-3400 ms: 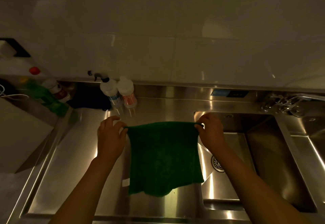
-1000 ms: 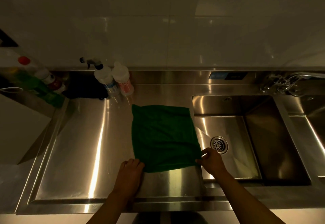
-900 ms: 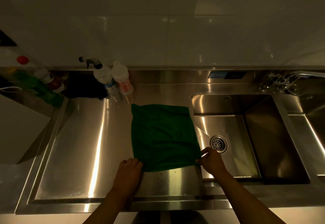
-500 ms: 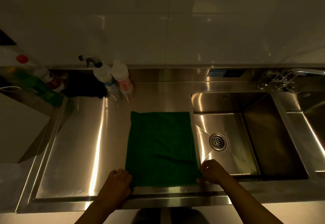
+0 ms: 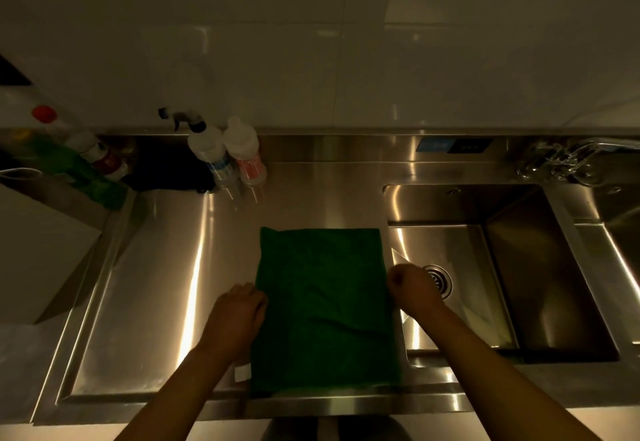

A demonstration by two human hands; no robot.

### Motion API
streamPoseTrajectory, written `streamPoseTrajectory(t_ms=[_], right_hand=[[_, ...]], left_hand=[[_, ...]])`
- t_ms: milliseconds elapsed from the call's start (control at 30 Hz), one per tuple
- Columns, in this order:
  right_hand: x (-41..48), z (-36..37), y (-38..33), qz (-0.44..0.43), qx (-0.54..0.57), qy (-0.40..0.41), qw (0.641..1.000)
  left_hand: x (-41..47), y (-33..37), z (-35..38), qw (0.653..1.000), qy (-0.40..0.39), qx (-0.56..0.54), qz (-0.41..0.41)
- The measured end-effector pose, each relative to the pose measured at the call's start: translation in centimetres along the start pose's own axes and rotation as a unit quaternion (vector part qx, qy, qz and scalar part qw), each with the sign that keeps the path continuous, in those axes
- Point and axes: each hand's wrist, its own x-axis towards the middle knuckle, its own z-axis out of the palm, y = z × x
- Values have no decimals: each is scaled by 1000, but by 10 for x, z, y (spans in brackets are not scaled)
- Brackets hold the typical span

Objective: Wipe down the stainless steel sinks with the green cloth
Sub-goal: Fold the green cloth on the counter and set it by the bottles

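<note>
The green cloth (image 5: 325, 305) lies spread flat on the steel drainboard (image 5: 156, 285), just left of the sink basin (image 5: 519, 267); its near edge reaches the counter's front lip. My left hand (image 5: 239, 316) pinches the cloth's left edge about halfway along. At the right edge, my right hand (image 5: 412, 288) is closed on the cloth, partly over the basin rim and in front of the drain (image 5: 441, 281). A white tag (image 5: 242, 371) sticks out near the cloth's lower left corner.
A spray bottle (image 5: 207, 150) and a white bottle (image 5: 244, 150) stand against the back wall. Green and red-labelled bottles (image 5: 79, 170) and a dark object (image 5: 169, 170) sit at back left. A faucet (image 5: 554, 160) is mounted at back right, beside a second basin (image 5: 623, 219).
The cloth went from hanging between my hands to lying flat, pulled toward the front edge. Both hands moved from its near corners up to the middle of its sides.
</note>
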Motion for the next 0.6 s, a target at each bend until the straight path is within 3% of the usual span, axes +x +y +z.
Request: streamPoseTrajectory(t_ms=[200,433,600], right_hand=[[46,2,-39,-97,-48,62,992],[85,-3,-40,-86,-70,87,990],[101,-2,-39,-92,-91,88,988]], left_hand=[[73,7,1,999,20,26,1],[128,-11,-8,997,70,20,-25],[154,-24,-8,998,24,36,-41]])
